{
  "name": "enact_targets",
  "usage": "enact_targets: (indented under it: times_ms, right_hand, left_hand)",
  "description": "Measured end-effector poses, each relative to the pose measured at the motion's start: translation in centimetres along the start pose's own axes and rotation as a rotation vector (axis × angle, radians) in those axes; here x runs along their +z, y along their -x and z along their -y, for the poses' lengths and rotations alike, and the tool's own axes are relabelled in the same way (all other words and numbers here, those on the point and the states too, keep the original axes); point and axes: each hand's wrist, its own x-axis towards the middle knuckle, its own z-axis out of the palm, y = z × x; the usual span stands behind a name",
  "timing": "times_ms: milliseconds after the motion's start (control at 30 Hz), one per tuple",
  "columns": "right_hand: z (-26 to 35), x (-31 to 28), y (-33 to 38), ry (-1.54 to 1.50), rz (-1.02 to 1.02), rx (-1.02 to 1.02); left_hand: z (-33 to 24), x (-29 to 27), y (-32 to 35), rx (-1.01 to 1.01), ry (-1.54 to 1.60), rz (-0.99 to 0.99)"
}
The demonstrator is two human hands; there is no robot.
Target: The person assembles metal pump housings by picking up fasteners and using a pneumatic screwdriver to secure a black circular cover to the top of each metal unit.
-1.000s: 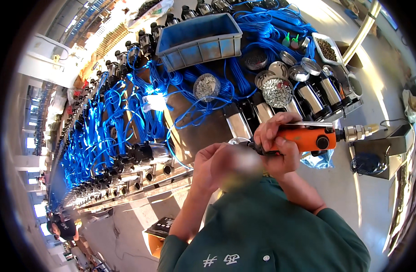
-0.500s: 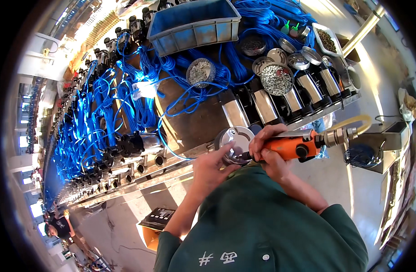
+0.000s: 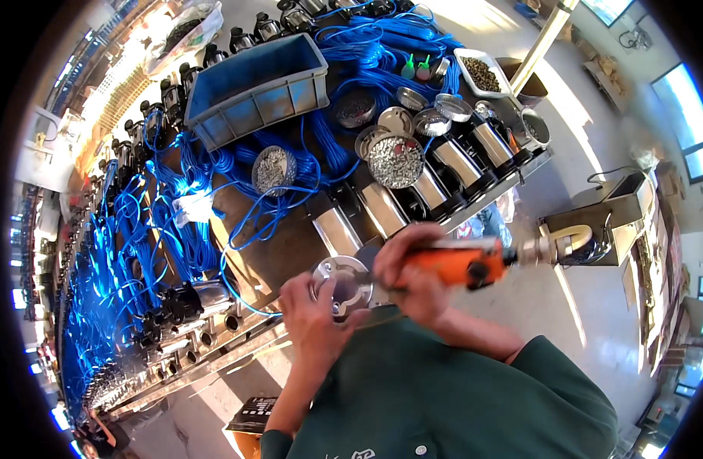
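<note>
My left hand [image 3: 318, 320] holds a round silvery metal part [image 3: 342, 265] by its left and near edge, thumb and fingers spread around the rim. The part has openings and small holes in its face, and stands at the table's near edge. My right hand [image 3: 412, 277] is wrapped around an orange air screwdriver [image 3: 460, 265] lying level, its front end toward the metal part. Motion blurs this hand and the tool's front, so whether its bit touches the part cannot be made out. A pale air hose [image 3: 572, 236] bends away from the tool's rear.
Steel cylinders [image 3: 383, 210] with black ends line the table edge. Behind them stand a dish of small screws [image 3: 396, 162], another dish [image 3: 274, 170], a blue-grey crate [image 3: 259, 96] and a white tray [image 3: 483, 75]. Coiled blue cables [image 3: 175, 252] spread leftward. A carton [image 3: 248, 440] sits below.
The view has turned, so the table and its contents sit farther left in the picture. The screwdriver and my right hand have shifted slightly rightward from the metal part; my left hand stays on it.
</note>
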Motion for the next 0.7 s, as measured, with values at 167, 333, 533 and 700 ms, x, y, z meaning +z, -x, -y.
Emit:
enact_targets:
  times_ms: [167,333,533,700]
  right_hand:
    - [-4.6,-7.7,-5.8,-0.126,-0.639,0.354]
    - [-12.3,-12.1,-6.5,-0.183,-0.614,0.864]
    - [-16.8,-14.5,-7.8,-0.215,-0.783,1.238]
    - [-12.7,-12.9,-4.5,-0.348,-0.431,1.085]
  left_hand:
    - [-2.9,2.4,-3.2,0.129,-0.393,0.212]
    - [-3.5,1.7,-4.1,0.069,-0.460,0.321]
    - [0.6,-1.5,-2.7,0.026,-0.368,0.341]
    - [4.8,-4.1,-1.4,-0.021,-0.177,0.140]
